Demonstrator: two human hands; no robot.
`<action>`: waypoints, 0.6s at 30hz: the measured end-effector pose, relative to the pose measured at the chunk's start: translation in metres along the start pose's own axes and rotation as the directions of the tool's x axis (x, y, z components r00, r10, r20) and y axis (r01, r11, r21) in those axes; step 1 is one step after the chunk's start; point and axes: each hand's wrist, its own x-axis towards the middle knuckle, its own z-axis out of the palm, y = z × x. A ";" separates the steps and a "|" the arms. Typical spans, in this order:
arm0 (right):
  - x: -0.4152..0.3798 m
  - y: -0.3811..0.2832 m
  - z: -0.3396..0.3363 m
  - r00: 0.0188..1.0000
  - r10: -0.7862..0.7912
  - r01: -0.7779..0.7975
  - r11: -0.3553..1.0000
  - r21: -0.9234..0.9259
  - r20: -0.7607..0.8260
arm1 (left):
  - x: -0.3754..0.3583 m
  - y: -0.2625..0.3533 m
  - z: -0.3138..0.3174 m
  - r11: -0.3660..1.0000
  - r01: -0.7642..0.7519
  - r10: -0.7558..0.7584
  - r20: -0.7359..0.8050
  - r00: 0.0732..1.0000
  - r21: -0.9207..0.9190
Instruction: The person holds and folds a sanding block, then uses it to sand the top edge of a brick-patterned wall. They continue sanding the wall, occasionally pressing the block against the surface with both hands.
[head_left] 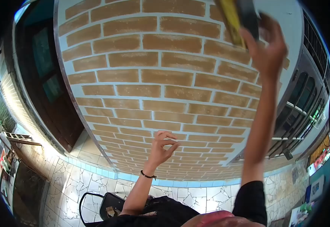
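Note:
My right hand (267, 47) is raised high at the upper right, its fingers wrapped round a yellow-and-dark block (237, 20). Motion smears the block, which overlaps the upper right of the brick-patterned wall (180, 77). The wall has tan bricks with pale blue-grey joints between them. Lower down, in front of the wall, my left hand (164, 146) has its fingers curled and the tips of thumb and forefinger together in a ring. Nothing shows between them. A dark beaded bracelet (148, 175) circles that wrist.
A dark wooden door (53, 90) stands left of the wall, and a barred window (299, 98) is on the right. Below, the floor (206, 196) has cracked-stone tiling. A black bag (112, 204) with a strap is beside me at lower left.

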 end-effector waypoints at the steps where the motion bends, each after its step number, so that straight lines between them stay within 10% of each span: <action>1: -0.037 0.007 -0.008 1.000 0.026 -0.023 0.989 0.146 -0.018 | -0.005 0.001 0.003 0.999 -0.034 0.035 0.016 0.999 -0.025; 4: -0.163 -0.010 -0.022 0.842 0.537 -0.471 0.696 0.542 0.043 | -0.018 -0.006 0.021 0.975 0.086 -0.073 0.070 0.995 -0.205; 7: -0.315 -0.015 -0.022 0.569 0.814 -0.574 0.293 0.765 0.115 | -0.044 -0.003 0.033 0.952 0.186 -0.154 0.145 0.977 -0.242; 18: -0.468 -0.102 -0.041 0.083 0.892 -0.555 -0.329 0.764 0.445 | -0.133 -0.009 0.053 0.889 0.395 -0.325 0.289 0.901 -0.232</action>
